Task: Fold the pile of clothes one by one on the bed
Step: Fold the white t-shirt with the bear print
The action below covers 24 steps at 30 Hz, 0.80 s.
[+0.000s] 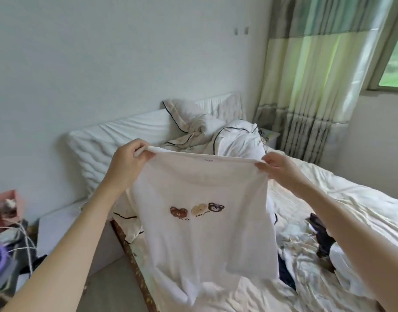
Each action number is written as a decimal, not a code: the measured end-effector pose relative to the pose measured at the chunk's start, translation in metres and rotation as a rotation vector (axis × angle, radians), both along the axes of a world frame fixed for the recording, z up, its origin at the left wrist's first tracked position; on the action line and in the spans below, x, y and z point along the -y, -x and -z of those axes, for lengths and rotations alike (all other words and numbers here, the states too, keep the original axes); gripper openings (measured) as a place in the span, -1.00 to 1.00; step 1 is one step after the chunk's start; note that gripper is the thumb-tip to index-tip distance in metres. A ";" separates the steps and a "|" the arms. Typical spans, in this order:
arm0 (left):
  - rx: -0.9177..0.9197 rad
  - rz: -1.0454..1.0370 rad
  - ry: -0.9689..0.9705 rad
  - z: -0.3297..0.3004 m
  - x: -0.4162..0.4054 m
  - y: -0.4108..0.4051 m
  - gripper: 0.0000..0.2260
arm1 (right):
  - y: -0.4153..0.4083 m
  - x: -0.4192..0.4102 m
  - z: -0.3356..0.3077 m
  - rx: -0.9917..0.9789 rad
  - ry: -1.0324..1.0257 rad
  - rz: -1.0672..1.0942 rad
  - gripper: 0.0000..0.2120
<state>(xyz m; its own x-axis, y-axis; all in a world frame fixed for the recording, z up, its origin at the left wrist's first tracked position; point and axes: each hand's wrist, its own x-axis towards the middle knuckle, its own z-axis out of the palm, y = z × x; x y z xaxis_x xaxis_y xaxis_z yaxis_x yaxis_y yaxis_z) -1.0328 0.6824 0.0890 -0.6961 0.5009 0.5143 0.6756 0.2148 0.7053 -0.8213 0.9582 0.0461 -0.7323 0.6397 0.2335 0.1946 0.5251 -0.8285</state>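
Your left hand and right hand each pinch a top corner of the white bear-print T-shirt, stretched taut above the bed, likely to square it before folding.

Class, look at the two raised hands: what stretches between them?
In the head view, the top edge of a white T-shirt spans from the left hand to the right hand; both pinch it, and it hangs over the bed.

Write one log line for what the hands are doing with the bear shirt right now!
step: hold shirt up | left hand: grips top edge | right hand: pinches top edge | white bear shirt: hanging over bed | fold: not started
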 end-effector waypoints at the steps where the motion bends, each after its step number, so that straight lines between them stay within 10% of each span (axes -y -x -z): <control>1: -0.001 -0.004 -0.040 -0.006 0.005 0.002 -0.86 | 0.000 0.004 -0.005 -0.054 0.154 -0.068 -0.83; 9: -0.010 -0.102 0.141 -0.022 0.042 0.030 -0.89 | 0.002 0.028 -0.036 -0.006 0.443 -0.370 -0.43; 14: 0.015 -0.049 0.093 -0.019 0.058 0.034 -0.93 | 0.003 0.019 -0.053 -0.024 0.614 -0.500 -0.81; 24: 0.086 0.049 0.127 0.001 0.057 0.018 -0.87 | 0.019 0.027 -0.031 -0.165 -0.248 0.109 -0.88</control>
<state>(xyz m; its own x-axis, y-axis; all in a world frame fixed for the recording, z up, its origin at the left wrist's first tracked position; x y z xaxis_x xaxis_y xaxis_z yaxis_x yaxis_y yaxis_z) -1.0509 0.6253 0.0876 -0.7076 0.5931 0.3842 0.6262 0.2742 0.7298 -0.8407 0.9309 0.0772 -0.6017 0.6211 0.5022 0.1342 0.6985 -0.7029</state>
